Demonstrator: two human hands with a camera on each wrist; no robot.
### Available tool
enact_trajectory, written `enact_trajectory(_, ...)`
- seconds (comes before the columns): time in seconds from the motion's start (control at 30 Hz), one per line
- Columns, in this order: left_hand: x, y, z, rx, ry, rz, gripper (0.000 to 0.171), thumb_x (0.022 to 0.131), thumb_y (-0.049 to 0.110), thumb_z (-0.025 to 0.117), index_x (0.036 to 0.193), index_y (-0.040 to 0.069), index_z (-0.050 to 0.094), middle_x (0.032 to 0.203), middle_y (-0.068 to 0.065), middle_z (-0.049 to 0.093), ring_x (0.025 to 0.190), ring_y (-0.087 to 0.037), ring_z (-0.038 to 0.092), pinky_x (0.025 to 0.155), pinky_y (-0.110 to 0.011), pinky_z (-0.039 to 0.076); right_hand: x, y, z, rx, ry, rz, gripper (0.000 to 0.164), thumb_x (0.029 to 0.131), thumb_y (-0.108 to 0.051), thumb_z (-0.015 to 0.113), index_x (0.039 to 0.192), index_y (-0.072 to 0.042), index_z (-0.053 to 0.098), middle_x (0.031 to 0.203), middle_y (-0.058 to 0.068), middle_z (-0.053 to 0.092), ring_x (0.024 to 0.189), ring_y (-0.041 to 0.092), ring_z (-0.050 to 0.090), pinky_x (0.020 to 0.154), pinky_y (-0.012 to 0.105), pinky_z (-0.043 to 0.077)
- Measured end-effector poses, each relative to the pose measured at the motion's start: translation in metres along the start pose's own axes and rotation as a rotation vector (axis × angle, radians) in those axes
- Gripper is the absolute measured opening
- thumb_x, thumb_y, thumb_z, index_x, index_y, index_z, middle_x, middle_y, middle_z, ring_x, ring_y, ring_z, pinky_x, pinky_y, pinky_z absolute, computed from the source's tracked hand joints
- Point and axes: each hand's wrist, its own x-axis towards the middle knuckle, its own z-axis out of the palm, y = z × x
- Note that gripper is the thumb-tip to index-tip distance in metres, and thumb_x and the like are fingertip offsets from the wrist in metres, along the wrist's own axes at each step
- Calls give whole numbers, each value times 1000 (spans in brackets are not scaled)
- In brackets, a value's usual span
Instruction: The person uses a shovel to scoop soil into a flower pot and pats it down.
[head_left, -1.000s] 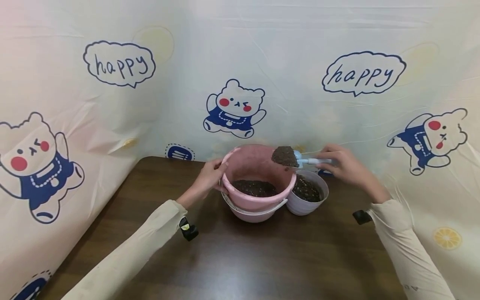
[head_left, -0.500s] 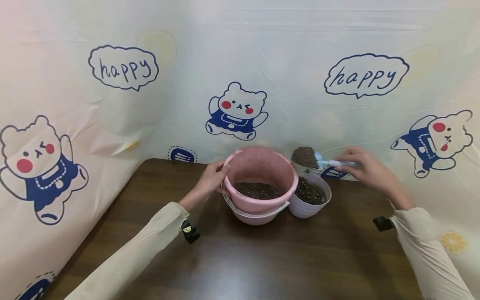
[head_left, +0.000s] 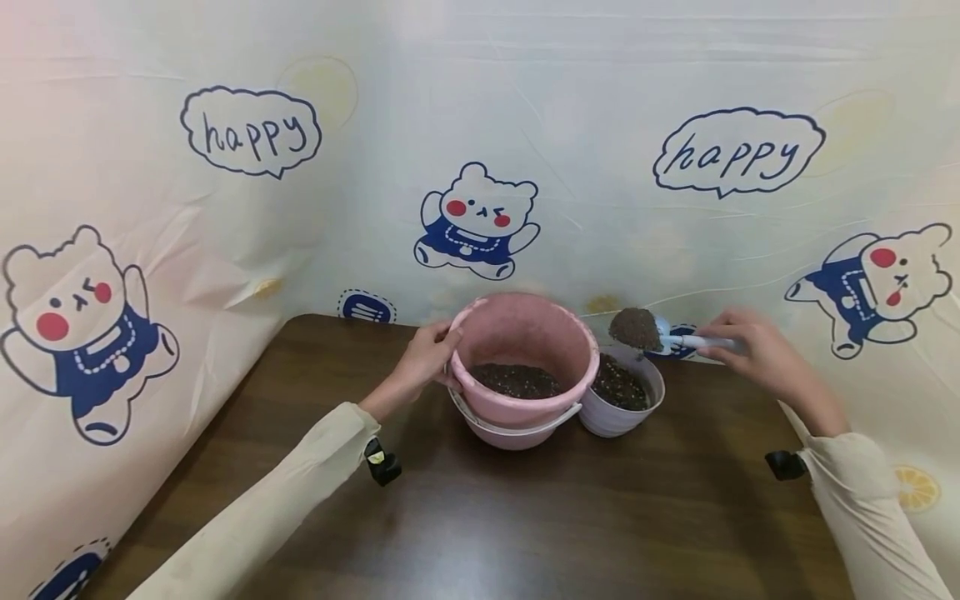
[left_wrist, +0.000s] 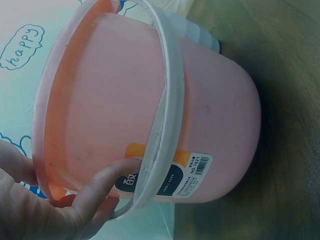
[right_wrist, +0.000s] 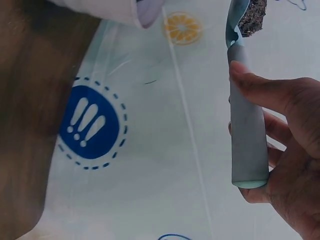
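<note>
My left hand grips the left rim of a pink bucket, thumb over the edge. In the left wrist view the fingers lie against the bucket's outside, by its white handle and a label. Dark soil covers the bucket's bottom. With my right hand I hold a small garden trowel by its grey handle, thumb on top in the right wrist view. Heaped soil fills its blade, just above the back rim of a white flowerpot that holds dark soil.
The flowerpot stands close against the bucket's right side on a dark wooden table. A printed sheet with cartoon bears hangs behind and along both sides. Black wrist cameras sit on both sleeves.
My right hand has carried the loaded trowel from over the bucket's right rim to the right, then lowered it over the flowerpot. The left hand keeps its grip on the bucket.
</note>
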Motion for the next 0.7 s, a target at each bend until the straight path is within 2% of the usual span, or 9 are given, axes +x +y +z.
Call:
enact_trajectory(0.17, 1, 0, 0, 10, 0, -7, 51, 113, 25, 46, 159, 2, 40, 149, -29, 51, 112, -48, 68, 69, -44, 69, -9, 7, 9, -66, 5, -3, 26, 75, 4, 89, 99, -1, 81, 92, 7, 72, 84, 23, 60, 68, 34, 46)
enact_trajectory(0.33, 1, 2, 0, 4, 6, -3, 51, 113, 25, 46, 158, 2, 41, 147, -29, 53, 100, -40, 72, 66, -42, 69, -13, 4, 11, -130, -50, 91, 25, 77, 0, 88, 100, -5, 82, 98, 10, 72, 93, 33, 58, 68, 39, 35)
enact_trajectory(0.47, -1, 2, -1, -13, 4, -8, 51, 113, 25, 46, 159, 1, 40, 148, -29, 53, 91, -35, 74, 64, -43, 69, -13, -2, 13, -174, -73, 138, 26, 80, -1, 87, 104, -6, 81, 103, 10, 71, 98, 33, 54, 70, 42, 30)
enact_trajectory(0.57, -1, 2, -1, -11, 5, -3, 51, 113, 24, 46, 159, 1, 40, 148, -29, 53, 93, -36, 74, 64, -43, 69, -12, -7, 15, -222, -25, 109, 27, 79, 2, 86, 105, -5, 81, 103, 11, 70, 97, 33, 53, 70, 47, 32)
enact_trajectory(0.7, 0, -1, 0, -2, 1, 6, 51, 114, 23, 45, 159, 1, 40, 148, -30, 52, 101, -41, 72, 65, -43, 69, -9, -11, 16, -312, 100, 23, 28, 75, 7, 86, 100, -5, 80, 99, 13, 69, 92, 37, 52, 68, 57, 35)
